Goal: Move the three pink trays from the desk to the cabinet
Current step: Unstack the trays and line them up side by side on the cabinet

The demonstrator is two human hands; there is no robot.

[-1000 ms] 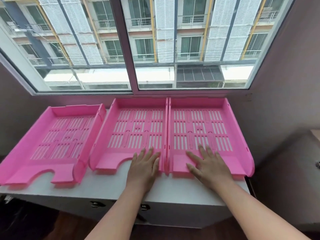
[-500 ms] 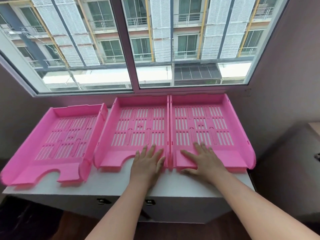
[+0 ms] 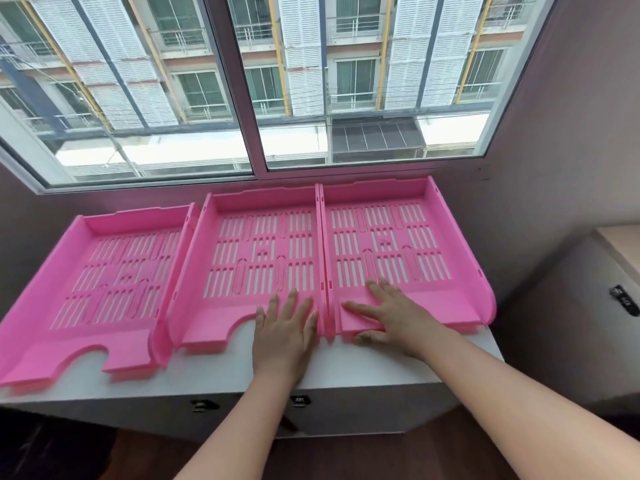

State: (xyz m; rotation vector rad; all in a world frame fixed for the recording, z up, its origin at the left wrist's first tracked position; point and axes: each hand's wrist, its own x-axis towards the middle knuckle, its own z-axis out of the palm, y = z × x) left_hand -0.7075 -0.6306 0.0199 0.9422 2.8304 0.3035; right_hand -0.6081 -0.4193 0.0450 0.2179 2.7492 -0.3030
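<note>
The left hand (image 3: 284,332) lies flat and released, fingers spread, on the front edge of the middle tray (image 3: 256,258), its palm over the white surface (image 3: 207,372). The right hand (image 3: 398,315) rests on the front lip of the right tray (image 3: 391,244), fingers extended on top and the thumb curled at the tray's front edge; whether it truly has a grip cannot be told. These two pink trays sit side by side with their walls touching. A third pink tray, the left tray (image 3: 104,282), lies just beside the middle one, angled slightly. All three rest on the surface beneath a wide window (image 3: 242,81). A second cabinet (image 3: 588,306) stands to the right.
</note>
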